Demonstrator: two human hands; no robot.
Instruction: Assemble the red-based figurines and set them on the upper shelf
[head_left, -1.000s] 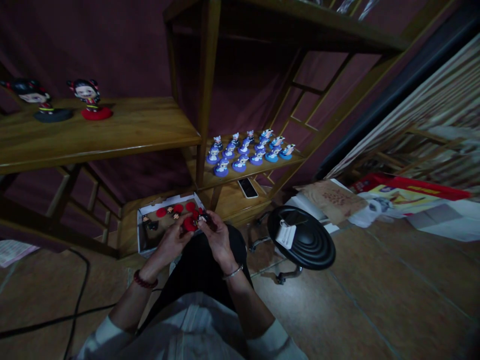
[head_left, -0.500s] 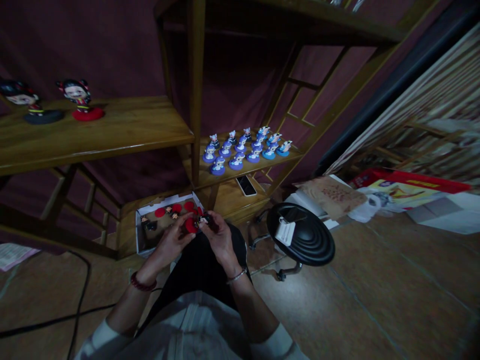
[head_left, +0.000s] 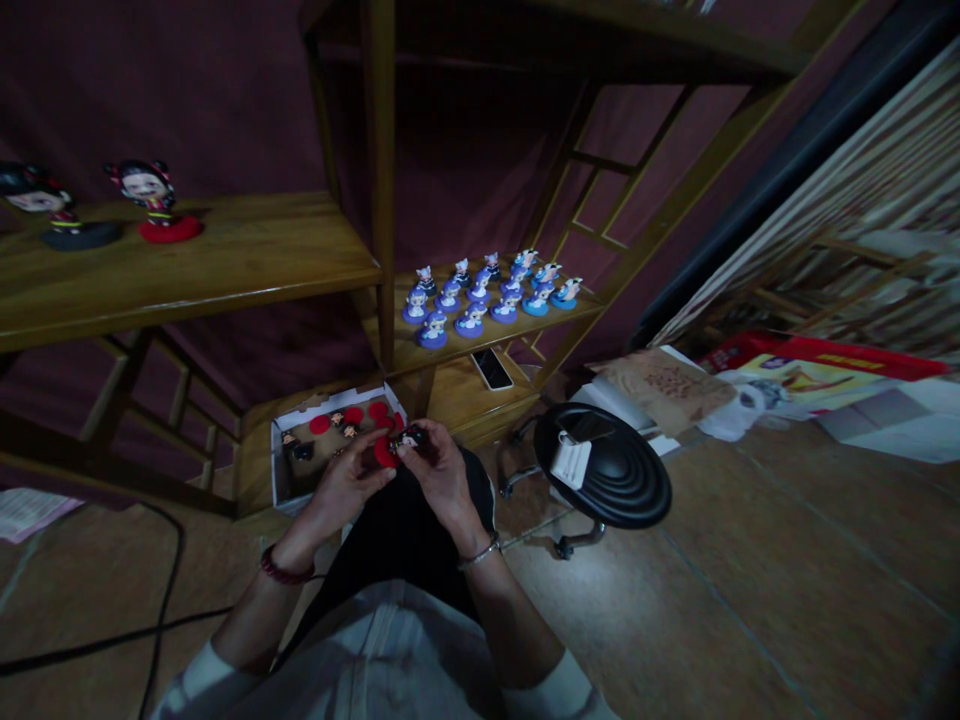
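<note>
Fingers (head_left: pixel 420 463) of the right hand (head_left: pixel 444 480) pinch a small dark-haired figurine (head_left: pixel 411 438) around its head end, while those of the left hand (head_left: pixel 341 490) curl about a round red base (head_left: pixel 385 452) at its other end; whether these 2 pieces are joined I cannot tell. The figurine lies tilted sideways between the hands, above the lap and just beside the right end of an open white box (head_left: pixel 279 475). Inside the box are red discs (head_left: pixel 320 424) and more small dark figurines (head_left: pixel 349 431). A beaded bracelet (head_left: pixel 281 568) circles the left wrist, a silver bracelet (head_left: pixel 480 552) the right. Beyond the hands, rows of purple figurines (head_left: pixel 471 320) and blue figurines (head_left: pixel 566 292) stand on a wooden shelf (head_left: pixel 450 352), with 3 dark ones at the back; a phone (head_left: pixel 493 369) lies below them. At upper left stand 2 larger figurines (head_left: pixel 156 196), 1 on a red disc, 1 on a dark disc. To the right, a black stool (head_left: pixel 634 480) bears a white item (head_left: pixel 571 464).
</note>
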